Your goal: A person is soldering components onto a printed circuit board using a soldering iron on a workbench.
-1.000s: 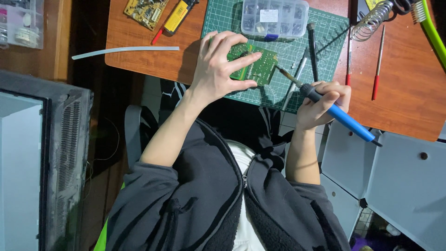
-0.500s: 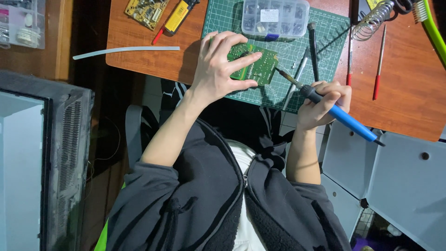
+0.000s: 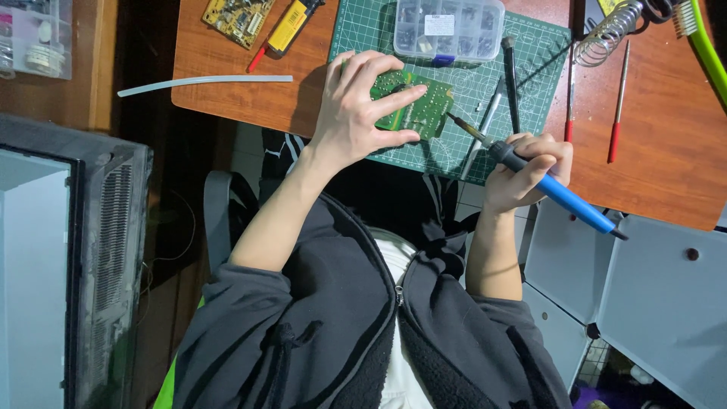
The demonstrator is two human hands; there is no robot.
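Head view: a green rectangular circuit board [image 3: 413,110] is pinned on the green cutting mat [image 3: 530,57] by the spread left hand [image 3: 356,106]; a blue-handled soldering iron [image 3: 541,182] is gripped by the right hand [image 3: 522,170], tip at the board's edge, upon the brown wooden tabletop [image 3: 659,167].

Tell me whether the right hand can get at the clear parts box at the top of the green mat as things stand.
Probably not freely: the right hand grips the blue-handled soldering iron, tip at the green circuit board. The clear parts box lies apart beyond the board, with only thin tools on the mat between.
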